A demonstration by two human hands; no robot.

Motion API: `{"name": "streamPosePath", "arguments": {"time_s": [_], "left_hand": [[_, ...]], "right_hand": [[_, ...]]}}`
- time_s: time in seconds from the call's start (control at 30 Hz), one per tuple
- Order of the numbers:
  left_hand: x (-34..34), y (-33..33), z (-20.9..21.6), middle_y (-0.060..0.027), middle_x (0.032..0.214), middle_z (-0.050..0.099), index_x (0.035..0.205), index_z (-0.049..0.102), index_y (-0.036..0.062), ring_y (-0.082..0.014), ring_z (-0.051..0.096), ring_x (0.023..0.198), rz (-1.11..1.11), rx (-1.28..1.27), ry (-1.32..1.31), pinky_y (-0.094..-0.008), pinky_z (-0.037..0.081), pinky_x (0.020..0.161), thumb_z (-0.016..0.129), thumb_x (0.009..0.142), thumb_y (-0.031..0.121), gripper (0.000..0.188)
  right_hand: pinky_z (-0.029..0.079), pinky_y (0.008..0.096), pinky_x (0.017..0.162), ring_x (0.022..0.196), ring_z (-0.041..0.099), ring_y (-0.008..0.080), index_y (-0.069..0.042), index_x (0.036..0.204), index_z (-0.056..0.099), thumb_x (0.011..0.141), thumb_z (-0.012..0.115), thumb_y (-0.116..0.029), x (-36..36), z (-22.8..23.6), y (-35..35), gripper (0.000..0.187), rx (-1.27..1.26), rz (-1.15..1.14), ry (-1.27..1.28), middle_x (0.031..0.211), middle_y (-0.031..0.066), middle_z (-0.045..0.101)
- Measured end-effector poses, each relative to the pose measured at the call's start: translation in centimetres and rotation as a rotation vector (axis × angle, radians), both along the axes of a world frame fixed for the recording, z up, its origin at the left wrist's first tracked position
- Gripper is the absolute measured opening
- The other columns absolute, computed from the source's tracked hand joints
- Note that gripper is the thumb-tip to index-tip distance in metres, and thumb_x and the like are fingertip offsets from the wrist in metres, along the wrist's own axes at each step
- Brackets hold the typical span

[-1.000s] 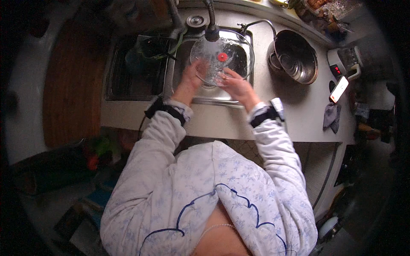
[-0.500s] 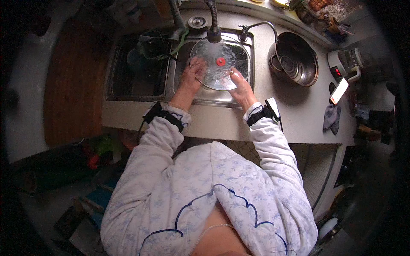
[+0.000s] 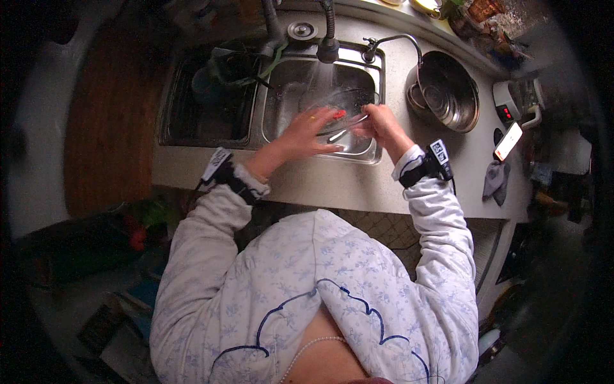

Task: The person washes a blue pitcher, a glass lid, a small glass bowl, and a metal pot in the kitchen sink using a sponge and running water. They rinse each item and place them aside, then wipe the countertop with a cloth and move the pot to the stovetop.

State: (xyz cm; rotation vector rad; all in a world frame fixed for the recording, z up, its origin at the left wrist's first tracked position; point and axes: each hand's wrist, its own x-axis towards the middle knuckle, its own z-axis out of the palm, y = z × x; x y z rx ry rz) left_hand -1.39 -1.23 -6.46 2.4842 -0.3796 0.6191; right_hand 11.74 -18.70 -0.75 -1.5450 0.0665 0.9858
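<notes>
A clear glass pot lid [image 3: 350, 100] with a red knob base [image 3: 338, 114] is tilted over the right sink basin [image 3: 274, 102]. My right hand [image 3: 382, 128] is closed on the lid's right rim. My left hand [image 3: 302, 136] has its fingers stretched out across the near left side of the lid, close to the red piece; whether they touch the glass is hard to tell through the blur. Water [image 3: 323, 77] runs from the faucet head [image 3: 328, 51] just beyond the lid.
A large metal pot [image 3: 442, 93] stands on the counter to the right, under a thin curved tap [image 3: 400, 36]. Farther right are a phone [image 3: 508, 142], a grey cloth [image 3: 495, 182] and a white appliance [image 3: 505, 99]. The dark left basin [image 3: 208, 121] holds a greenish container [image 3: 233, 70] near its back.
The lid has tipped from facing up under the water to a steep slant. My left hand has left its rim and spread over it; my right hand has shifted right, still gripping.
</notes>
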Motion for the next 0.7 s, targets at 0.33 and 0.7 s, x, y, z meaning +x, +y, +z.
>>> {"name": "streamPosePath", "arguments": {"time_s": [0.33,0.7], "left_hand": [[3.9,-0.7,0.4,-0.0091,0.092,0.065,0.108,0.058,0.0018,-0.0198,0.064,0.080,0.248,-1.602,0.439,-0.0280,0.053,0.069,0.057,0.088,0.024,0.030],[6.8,4.3,-2.2,-0.0092,0.069,0.062,0.077,0.058,0.0068,-0.0225,0.061,0.061,0.154,-1.984,0.428,-0.0352,0.054,0.056,0.049,0.091,0.037,0.034]], "right_hand": [[0.050,0.0272,0.059,0.067,0.061,0.0174,-0.004,0.105,0.048,0.092,0.044,-0.034,1.6,0.4,-1.3,0.033,0.081,-0.050,-0.135,0.080,0.0100,0.062],[0.040,0.0262,0.070,0.083,0.048,0.0124,-0.004,0.121,0.046,0.086,0.054,-0.030,1.8,-3.3,-2.5,0.044,0.033,-0.057,-0.521,0.097,0.0057,0.055]]}}
